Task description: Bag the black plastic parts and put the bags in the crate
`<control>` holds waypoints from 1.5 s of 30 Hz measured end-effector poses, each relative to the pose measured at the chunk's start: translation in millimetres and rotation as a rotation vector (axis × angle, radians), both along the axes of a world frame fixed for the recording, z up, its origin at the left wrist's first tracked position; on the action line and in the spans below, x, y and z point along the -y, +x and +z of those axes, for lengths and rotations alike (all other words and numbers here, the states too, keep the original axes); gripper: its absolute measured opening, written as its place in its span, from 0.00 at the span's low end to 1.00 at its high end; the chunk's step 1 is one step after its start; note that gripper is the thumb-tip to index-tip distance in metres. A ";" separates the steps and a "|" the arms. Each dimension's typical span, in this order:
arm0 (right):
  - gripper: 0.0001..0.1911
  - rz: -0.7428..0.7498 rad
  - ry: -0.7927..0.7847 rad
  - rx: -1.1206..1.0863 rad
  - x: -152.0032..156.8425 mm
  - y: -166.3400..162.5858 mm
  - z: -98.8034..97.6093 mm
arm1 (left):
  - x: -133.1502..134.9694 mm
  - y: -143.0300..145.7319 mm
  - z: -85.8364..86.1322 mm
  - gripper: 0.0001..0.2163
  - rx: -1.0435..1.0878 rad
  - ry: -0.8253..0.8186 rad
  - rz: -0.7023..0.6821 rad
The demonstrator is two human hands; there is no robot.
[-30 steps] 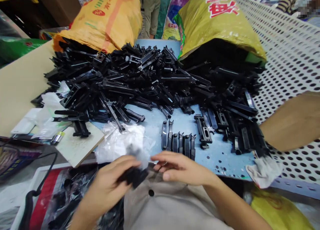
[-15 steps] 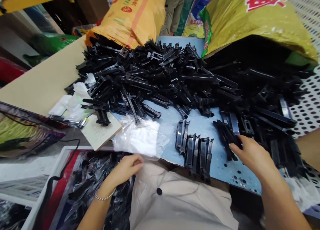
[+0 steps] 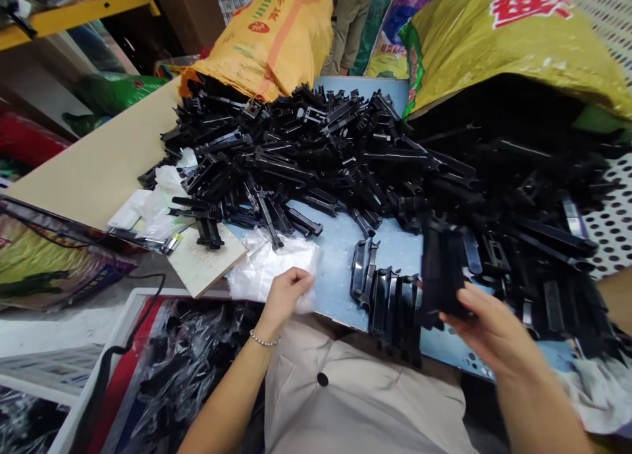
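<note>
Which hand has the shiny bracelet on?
The left hand: a silver bead bracelet circles its wrist. The right hand, holding black plastic parts, has none.

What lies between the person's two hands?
In the head view, a row of black plastic parts on the blue table lies between the left hand and right hand.

Black plastic parts (image 3: 316, 158): glossy, smooth. Pale blue tabletop (image 3: 340, 256): smooth paint, dark specks. Yellow sacks (image 3: 513, 39): woven plastic, slight sheen. White film (image 3: 269, 276): thin, crinkled, translucent plastic. Rag (image 3: 602, 395): soft, matt cloth. Perforated panel (image 3: 612, 224): white, matt, metal or plastic, can't tell. Beige shirt (image 3: 360, 401): matt cloth.
</note>
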State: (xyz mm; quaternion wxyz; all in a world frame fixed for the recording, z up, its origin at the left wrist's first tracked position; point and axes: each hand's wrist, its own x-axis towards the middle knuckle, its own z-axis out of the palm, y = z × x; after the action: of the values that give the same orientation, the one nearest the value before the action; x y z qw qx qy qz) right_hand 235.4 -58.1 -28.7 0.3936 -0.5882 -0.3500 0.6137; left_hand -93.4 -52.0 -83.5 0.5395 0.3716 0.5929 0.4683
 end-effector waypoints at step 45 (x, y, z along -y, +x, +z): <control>0.12 -0.111 -0.168 -0.540 -4.4 -41.1 -22.7 | -15.4 51.8 24.7 0.10 -0.383 0.439 -0.270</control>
State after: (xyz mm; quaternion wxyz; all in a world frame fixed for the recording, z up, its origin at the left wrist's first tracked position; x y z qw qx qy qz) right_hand 194.4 -53.7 -51.4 0.4555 -0.4523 -0.1475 0.7525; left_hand -41.6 -36.5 -58.8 0.3822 0.6360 0.5137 0.4308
